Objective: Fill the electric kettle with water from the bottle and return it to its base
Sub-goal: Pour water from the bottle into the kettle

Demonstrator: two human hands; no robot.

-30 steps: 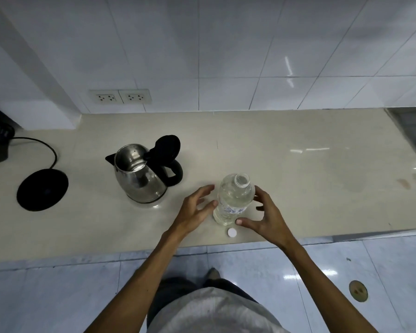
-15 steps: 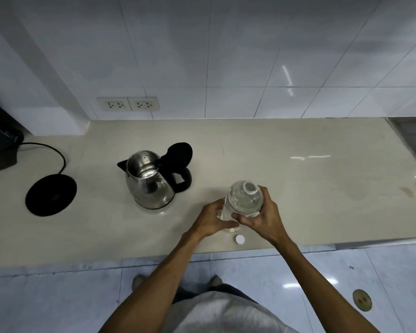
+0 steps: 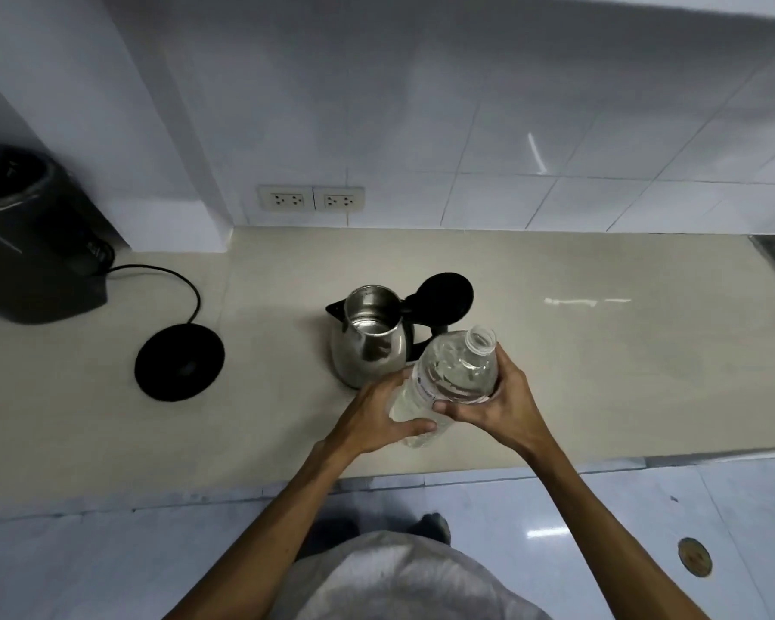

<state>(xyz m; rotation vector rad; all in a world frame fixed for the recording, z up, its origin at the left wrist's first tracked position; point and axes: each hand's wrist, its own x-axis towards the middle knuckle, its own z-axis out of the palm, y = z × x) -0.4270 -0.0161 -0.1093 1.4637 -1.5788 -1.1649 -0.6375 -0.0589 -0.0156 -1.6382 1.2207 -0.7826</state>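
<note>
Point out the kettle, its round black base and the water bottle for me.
kettle [image 3: 368, 346]: head view, steel body.
base [image 3: 179, 362]: head view, middle of the black disc.
water bottle [image 3: 455, 373]: head view, clear shoulder between the hands.

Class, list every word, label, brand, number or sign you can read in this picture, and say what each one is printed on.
None can be read.
Bottle label: blue print on a white band, too blurred to read.
Black appliance at far left: faint pale marks, too small to read.
Kettle, base and wall sockets: no print shows.
</note>
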